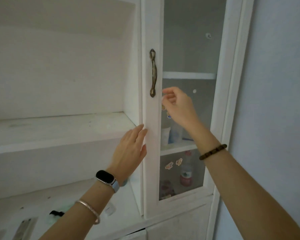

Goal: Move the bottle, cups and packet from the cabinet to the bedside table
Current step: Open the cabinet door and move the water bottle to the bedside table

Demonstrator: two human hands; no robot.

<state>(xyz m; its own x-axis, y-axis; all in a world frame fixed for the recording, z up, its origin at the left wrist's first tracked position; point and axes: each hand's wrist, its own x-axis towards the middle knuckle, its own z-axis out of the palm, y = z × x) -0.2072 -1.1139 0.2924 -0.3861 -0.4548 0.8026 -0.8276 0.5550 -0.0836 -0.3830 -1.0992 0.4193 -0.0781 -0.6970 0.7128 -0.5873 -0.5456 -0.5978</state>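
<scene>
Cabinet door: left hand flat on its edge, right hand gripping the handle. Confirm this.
Not gripping: in the head view the right hand hovers beside the handle, fingers loosely curled, holding nothing. The left hand does lie flat on the edge of the cabinet door.

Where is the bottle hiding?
In the head view, the bottle stands low behind the glass door, right of the stickers, under the shelf holding the cups.

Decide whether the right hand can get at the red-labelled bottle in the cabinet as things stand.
Probably not yet: the bottle stands behind the glass door, which looks shut or barely ajar. The right hand hovers outside the glass beside the handle.
</scene>
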